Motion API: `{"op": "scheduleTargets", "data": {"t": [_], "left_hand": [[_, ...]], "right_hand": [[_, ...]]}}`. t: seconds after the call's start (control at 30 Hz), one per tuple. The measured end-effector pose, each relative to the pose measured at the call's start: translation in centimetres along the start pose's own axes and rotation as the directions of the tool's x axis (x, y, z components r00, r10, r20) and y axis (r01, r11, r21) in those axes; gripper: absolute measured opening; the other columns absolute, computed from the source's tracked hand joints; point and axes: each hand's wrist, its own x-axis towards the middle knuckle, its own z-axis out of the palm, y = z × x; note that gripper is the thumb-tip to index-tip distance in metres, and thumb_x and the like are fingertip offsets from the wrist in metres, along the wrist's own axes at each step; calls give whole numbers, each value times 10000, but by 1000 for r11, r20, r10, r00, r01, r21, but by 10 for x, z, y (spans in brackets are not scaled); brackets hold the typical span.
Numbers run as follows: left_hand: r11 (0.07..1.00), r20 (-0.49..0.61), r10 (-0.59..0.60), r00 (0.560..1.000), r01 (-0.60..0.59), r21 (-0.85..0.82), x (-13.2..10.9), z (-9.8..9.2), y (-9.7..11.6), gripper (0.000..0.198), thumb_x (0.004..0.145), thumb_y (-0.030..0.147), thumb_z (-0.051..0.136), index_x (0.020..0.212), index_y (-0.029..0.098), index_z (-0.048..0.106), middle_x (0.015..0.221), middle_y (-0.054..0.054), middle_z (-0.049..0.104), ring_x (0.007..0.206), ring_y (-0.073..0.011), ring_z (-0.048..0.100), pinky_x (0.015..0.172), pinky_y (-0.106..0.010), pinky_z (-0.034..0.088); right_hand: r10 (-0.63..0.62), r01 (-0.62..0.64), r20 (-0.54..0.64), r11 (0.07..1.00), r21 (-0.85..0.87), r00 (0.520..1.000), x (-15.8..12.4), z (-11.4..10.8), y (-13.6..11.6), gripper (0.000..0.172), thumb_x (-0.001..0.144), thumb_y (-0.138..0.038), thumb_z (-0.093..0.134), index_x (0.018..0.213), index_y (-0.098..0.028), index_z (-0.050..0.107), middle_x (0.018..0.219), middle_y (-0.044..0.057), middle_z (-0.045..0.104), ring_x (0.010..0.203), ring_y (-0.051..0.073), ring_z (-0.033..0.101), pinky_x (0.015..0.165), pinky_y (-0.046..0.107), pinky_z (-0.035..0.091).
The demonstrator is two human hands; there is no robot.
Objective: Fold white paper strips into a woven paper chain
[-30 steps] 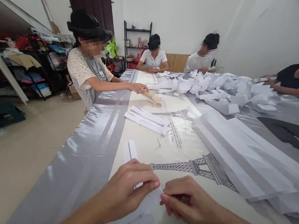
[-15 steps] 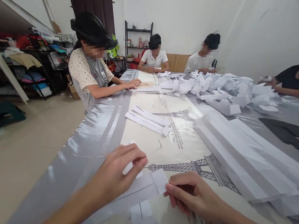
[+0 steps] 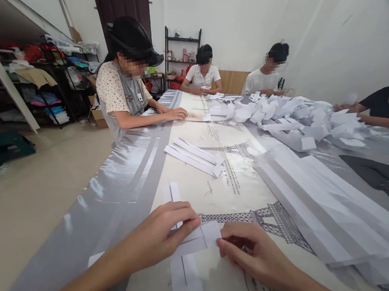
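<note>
A folded white paper strip (image 3: 211, 235) lies crosswise over an upright-lying white slit strip (image 3: 187, 287), whose far end shows above my left hand. My right hand (image 3: 252, 248) pinches the right end of the crosswise strip between thumb and fingers. Thumb and fingertips of my left hand (image 3: 176, 224) come together at the upper edge of that same strip, a little left of my right hand. The left hand and forearm hide part of both strips. A small white paper end (image 3: 96, 258) shows beyond the left forearm.
Several folded strips (image 3: 194, 158) lie ahead on the printed tablecloth (image 3: 221, 193). Long white sheets (image 3: 326, 207) are stacked at right, beside dark scissor-like shapes (image 3: 377, 178). Behind them is a heap of paper pieces (image 3: 298, 114). Several people sit or stand around the table.
The crosswise strip has swung level over the upright-lying one. My left hand has moved slightly right and down onto it, while my right hand keeps its pinch.
</note>
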Motion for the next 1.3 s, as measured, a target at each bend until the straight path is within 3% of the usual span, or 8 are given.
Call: {"op": "scheduleTargets", "data": {"t": [0.27, 0.43, 0.57, 0.7, 0.83, 1.0, 1.17, 1.3], "left_hand": [[995, -54, 73, 996, -69, 73, -2, 5, 1, 299, 1075, 290, 434, 882, 180, 633, 853, -18, 617, 810, -153, 578, 736, -260, 426], [981, -54, 106, 993, -96, 167, -1, 5, -1, 306, 1080, 265, 406, 868, 173, 605, 817, -14, 600, 759, -153, 556, 713, -271, 411], [923, -11, 209, 978, -194, 334, -1, 8, -1, 289, 1078, 212, 382, 897, 159, 601, 805, -19, 588, 741, -161, 538, 738, -294, 415], [833, -27, 309, 951, -256, 491, -1, 14, -5, 258, 1063, 163, 393, 909, 152, 600, 819, -37, 608, 756, -177, 559, 755, -316, 436], [771, -175, 399, 900, -225, 596, -2, 16, -6, 199, 1026, 142, 460, 1176, 144, 590, 1007, -101, 671, 957, -239, 618, 851, -377, 482], [744, -189, 472, 861, -275, 609, -3, 17, -9, 274, 977, 65, 453, 1213, 140, 572, 1031, -113, 688, 952, -244, 637, 831, -377, 512], [744, -65, 276, 959, -170, 647, -5, 27, -28, 222, 964, 40, 425, 998, 151, 614, 887, -87, 670, 811, -216, 641, 739, -327, 521], [727, 16, 153, 988, -124, 675, -6, 31, -32, 223, 924, -3, 430, 929, 144, 598, 906, -100, 671, 845, -225, 646, 746, -320, 528]], "right_hand": [[-10, 10, -13, 999, 37, 1000, 0, 2, -2, 283, 955, -340, 597, 721, -190, 649, 632, -7, 601, 519, 107, 552, 496, 218, 421], [9, 0, -73, 993, 122, 997, 0, 0, 3, 159, 927, -354, 659, 918, -200, 699, 817, 29, 685, 580, 124, 624, 507, 225, 494], [50, -43, -27, 978, 204, 998, -1, 3, 8, 132, 904, -317, 694, 960, -198, 692, 723, -3, 648, 536, 115, 615, 503, 222, 510], [44, -46, 16, 962, 269, 999, -2, 5, 8, 289, 920, -315, 677, 1191, -233, 617, 848, 4, 640, 573, 111, 607, 486, 216, 499], [23, 10, -128, 967, 255, 991, -1, 1, 7, 364, 952, -334, 646, 1279, -258, 507, 858, -15, 600, 559, 92, 524, 523, 226, 477], [-69, 57, -307, 997, -46, 949, 7, -12, 17, 162, 976, -353, 589, 1012, -217, 670, 788, 6, 588, 535, 109, 464, 491, 256, 405], [-121, -16, -234, 859, -512, 965, 11, -18, 34, 268, 1020, -309, 476, 1077, -199, 714, 972, 89, 647, 609, 157, 572, 545, 314, 485], [-238, 52, -164, 699, -713, 957, 10, -16, 41, 287, 1026, -297, 466, 1179, -185, 683, 1247, 161, 605, 983, 280, 635, 694, 400, 591]]}}
